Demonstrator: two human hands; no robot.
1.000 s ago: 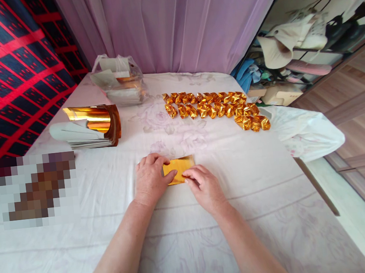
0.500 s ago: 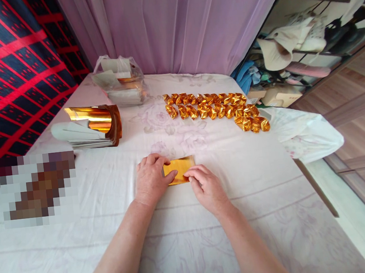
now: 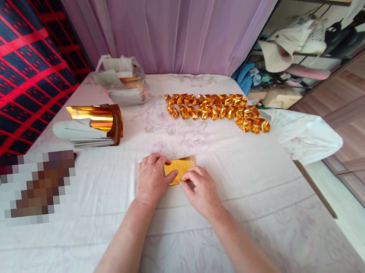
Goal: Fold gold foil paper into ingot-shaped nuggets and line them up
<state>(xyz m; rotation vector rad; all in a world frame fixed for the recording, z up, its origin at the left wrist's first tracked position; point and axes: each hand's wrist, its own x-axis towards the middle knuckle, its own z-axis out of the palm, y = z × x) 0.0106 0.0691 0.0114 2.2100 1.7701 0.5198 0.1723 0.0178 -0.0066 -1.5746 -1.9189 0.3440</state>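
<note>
A small folded sheet of gold foil paper [image 3: 179, 166] lies flat on the cloth-covered table in front of me. Over its left edge rests my left hand [image 3: 152, 176], fingers and thumb apart, the thumb lying on the gold face. My right hand [image 3: 203, 191] covers the sheet's lower right part. Its thumb and forefinger are pinched together at the sheet's near edge, and the corner beneath that hand is hidden. Beyond the hands, to the right, folded gold foil pieces [image 3: 212, 112] stand in rows.
At left is a curled stack of gold foil sheets [image 3: 96, 126], with a plastic bag [image 3: 125, 84] of more sheets behind it. A blurred-out item [image 3: 40, 186] lies nearer me. A pale plastic bag [image 3: 309, 132] sits at the table's right edge, beside shelves with a cap [image 3: 279, 48].
My right hand has slid a little left along the near edge of the gold sheet, its pinched fingertips now closer to my left thumb. My left hand has stayed put.
</note>
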